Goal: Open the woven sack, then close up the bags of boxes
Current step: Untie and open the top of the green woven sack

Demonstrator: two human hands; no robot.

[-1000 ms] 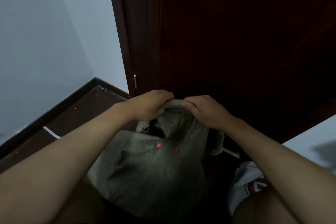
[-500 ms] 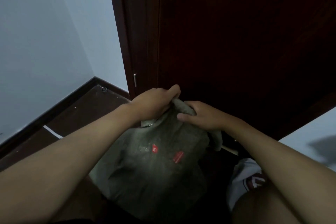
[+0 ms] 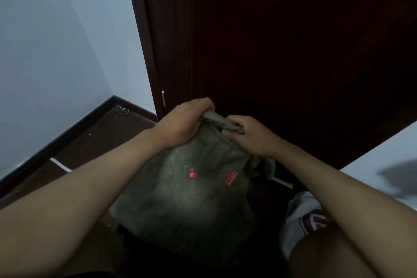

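Gripping: your left hand (image 3: 182, 125) and right hand (image 3: 248, 134) both clamp the bag (image 3: 191, 187) neck.
Axis: the twisted neck runs between them, left hand slightly farther toward the door (image 3: 293, 52).

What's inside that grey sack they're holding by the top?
Its contents cannot be seen. The grey sack bulges, but its mouth is bunched shut where the left hand and right hand grip it. Only two red labels show on the outside.

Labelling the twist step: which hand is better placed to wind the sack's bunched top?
Right, probably. The right hand pinches the free twisted end of the sack, so it can wind it. The left hand grips the neck below the bunch, better suited to holding it steady.
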